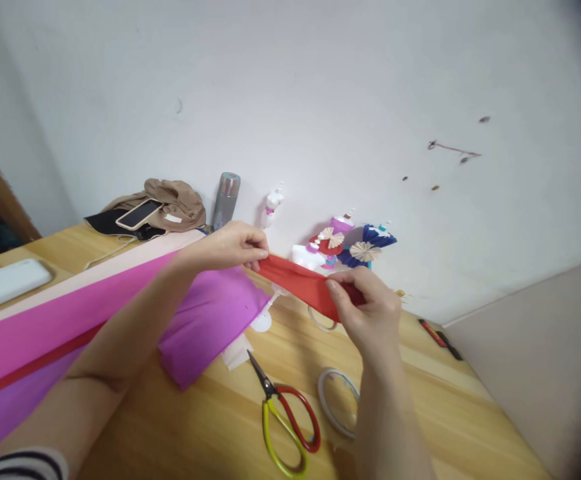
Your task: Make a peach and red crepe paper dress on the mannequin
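A folded strip of red paper (297, 281) is stretched between my two hands above the table. My left hand (237, 245) pinches its left end between thumb and fingers. Its right end is gripped by my right hand (365, 303), with the thumb on top. Below the strip, scissors (270, 390) with one red and one yellow-green handle lie on the wood, slightly apart at the handles. A roll of tape (339, 401) lies beside them, close to my right forearm. Purple sheets (215, 313) spread under and beside my left forearm.
Pink sheets (85, 313) run along the left. Small white figures with fan-folded skirts (365, 250) stand by the wall, near a grey thermos (226, 200). A phone (140, 213) rests on brown cloth (180, 200). A white case (7, 283) sits far left; a red-black tool (440, 339) lies right.
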`<state>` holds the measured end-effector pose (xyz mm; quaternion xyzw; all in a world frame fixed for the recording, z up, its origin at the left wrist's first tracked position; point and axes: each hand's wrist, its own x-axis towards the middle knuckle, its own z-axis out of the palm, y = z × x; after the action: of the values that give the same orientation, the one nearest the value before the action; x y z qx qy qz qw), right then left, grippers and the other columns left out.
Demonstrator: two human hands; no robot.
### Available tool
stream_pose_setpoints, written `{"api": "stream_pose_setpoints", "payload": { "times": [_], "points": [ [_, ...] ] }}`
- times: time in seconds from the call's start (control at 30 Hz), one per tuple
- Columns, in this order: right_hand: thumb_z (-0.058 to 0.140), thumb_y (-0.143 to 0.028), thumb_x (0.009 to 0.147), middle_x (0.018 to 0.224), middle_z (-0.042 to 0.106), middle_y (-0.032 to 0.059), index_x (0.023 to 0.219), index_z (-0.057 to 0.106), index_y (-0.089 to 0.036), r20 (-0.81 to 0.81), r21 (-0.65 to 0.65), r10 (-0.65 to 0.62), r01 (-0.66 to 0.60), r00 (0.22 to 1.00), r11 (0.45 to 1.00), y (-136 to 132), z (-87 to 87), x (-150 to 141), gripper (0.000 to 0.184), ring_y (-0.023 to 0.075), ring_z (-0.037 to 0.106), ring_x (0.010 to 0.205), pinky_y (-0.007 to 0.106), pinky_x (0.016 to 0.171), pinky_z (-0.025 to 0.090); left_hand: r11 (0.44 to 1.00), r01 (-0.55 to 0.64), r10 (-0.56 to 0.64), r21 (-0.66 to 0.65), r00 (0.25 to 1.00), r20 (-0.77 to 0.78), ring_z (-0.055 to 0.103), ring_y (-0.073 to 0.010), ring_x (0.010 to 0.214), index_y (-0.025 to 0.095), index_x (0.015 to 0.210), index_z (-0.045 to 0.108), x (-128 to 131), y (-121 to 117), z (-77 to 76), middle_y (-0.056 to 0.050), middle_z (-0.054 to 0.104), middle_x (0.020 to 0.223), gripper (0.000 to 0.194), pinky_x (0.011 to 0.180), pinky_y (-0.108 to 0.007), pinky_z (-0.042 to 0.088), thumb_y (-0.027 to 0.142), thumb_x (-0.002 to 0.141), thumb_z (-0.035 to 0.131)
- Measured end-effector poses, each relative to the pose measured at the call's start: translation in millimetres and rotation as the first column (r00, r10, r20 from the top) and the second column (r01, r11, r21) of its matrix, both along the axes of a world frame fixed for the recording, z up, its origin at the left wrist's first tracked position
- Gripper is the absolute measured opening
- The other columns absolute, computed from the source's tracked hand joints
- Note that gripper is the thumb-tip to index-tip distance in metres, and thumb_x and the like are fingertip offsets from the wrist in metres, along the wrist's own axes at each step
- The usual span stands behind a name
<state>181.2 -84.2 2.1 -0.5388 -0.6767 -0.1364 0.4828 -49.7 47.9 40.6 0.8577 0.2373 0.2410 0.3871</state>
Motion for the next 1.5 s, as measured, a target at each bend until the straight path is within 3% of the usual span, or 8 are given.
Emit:
{"api": "stream_pose_setpoints", "payload": {
  "times": [0.2,0.3,0.5,0.73,0.97,1.13,1.37,1.5],
  "points": [
    [0.06,-0.02,0.087,0.107,0.073,0.008,0.074,0.06,-0.022,-0.129,-0.061,0.118,-0.127,0.985,0.99,9.0,-8.0,6.6,0.013,0.025,0.067,0.103,0.04,0.088,0.048,0.993,-0.07,0.078,-0.093,0.994,0.081,0.068,-0.0109,0.063,0.011,0.078,0.067,8.0,-2.5,-2.3,-0.002,0.068,0.063,0.013,0.062,-0.018,0.051,0.016,0.085,0.058],
    [0.06,-0.021,0.087,0.118,0.072,0.0092,0.072,0.059,-0.022,-0.217,-0.093,0.176,-0.2,0.96,0.975,10.1,-10.4,7.0,0.015,0.0252,0.068,0.102,0.042,0.089,0.05,0.987,-0.083,0.102,-0.134,0.985,0.14,0.066,-0.0099,0.06,0.011,0.077,0.066,12.8,-0.1,-6.6,-0.001,0.067,0.062,0.012,0.06,-0.018,0.052,0.015,0.085,0.058],
    [0.063,-0.021,0.085,0.113,0.075,0.0076,0.07,0.061,-0.023,-0.363,-0.096,0.203,-0.253,0.91,0.963,10.2,-12.2,6.5,0.015,0.0236,0.071,0.095,0.042,0.089,0.052,0.975,-0.118,0.159,-0.19,0.963,0.22,0.066,-0.01,0.057,0.012,0.074,0.062,28.9,5.6,-19.2,0.001,0.063,0.062,0.011,0.056,-0.018,0.052,0.012,0.084,0.056],
    [0.063,-0.02,0.083,0.098,0.078,0.0053,0.07,0.062,-0.024,-0.408,-0.092,0.181,-0.237,0.895,0.967,13.7,-16.0,9.0,0.014,0.0249,0.07,0.104,0.04,0.09,0.052,0.99,-0.128,0.139,-0.057,0.946,0.294,0.069,-0.0115,0.059,0.014,0.077,0.063,41.6,10.4,-39.0,0.0,0.064,0.071,0.012,0.054,-0.018,0.048,0.019,0.084,0.055],
    [0.063,-0.022,0.084,0.098,0.077,0.0045,0.074,0.064,-0.024,-0.366,-0.089,0.185,-0.233,0.912,0.968,14.1,-14.7,12.4,0.01,0.0227,0.073,0.096,0.037,0.084,0.054,0.99,-0.14,0.13,0.004,0.934,0.331,0.064,-0.0118,0.055,0.016,0.078,0.065,44.6,18.3,-48.3,0.002,0.062,0.062,0.015,0.057,-0.022,0.048,0.026,0.084,0.054],
    [0.065,-0.024,0.083,0.097,0.077,0.0043,0.074,0.065,-0.024,-0.396,-0.091,0.205,-0.261,0.895,0.961,17.0,-17.1,12.6,0.01,0.0224,0.073,0.094,0.036,0.081,0.055,0.971,-0.217,0.163,0.103,0.91,0.381,0.063,-0.0132,0.074,0.016,0.075,0.069,51.1,18.0,-52.8,-0.001,0.069,0.075,0.014,0.07,-0.023,0.047,0.022,0.079,0.057],
    [0.068,-0.03,0.082,0.094,0.076,0.0049,0.078,0.065,-0.024,-0.547,-0.084,0.196,-0.287,0.814,0.954,24.9,-28.5,11.0,0.007,0.0217,0.071,0.088,0.036,0.076,0.055,0.965,-0.102,0.196,-0.241,0.891,0.41,0.047,-0.0066,0.044,0.016,0.076,0.063,60.5,2.2,-52.9,0.006,0.052,0.055,0.01,0.047,-0.018,0.039,0.015,0.079,0.053],
    [0.068,-0.031,0.08,0.092,0.074,0.0041,0.078,0.066,-0.025,-0.578,-0.078,0.175,-0.268,0.797,0.96,25.4,-29.4,7.9,0.007,0.0196,0.069,0.081,0.033,0.07,0.054,0.941,-0.039,0.196,-0.337,0.874,0.445,0.048,-0.0057,0.044,0.015,0.073,0.062,64.8,-1.3,-51.6,0.006,0.053,0.054,0.012,0.048,-0.017,0.041,0.008,0.077,0.053]
  ]
}}
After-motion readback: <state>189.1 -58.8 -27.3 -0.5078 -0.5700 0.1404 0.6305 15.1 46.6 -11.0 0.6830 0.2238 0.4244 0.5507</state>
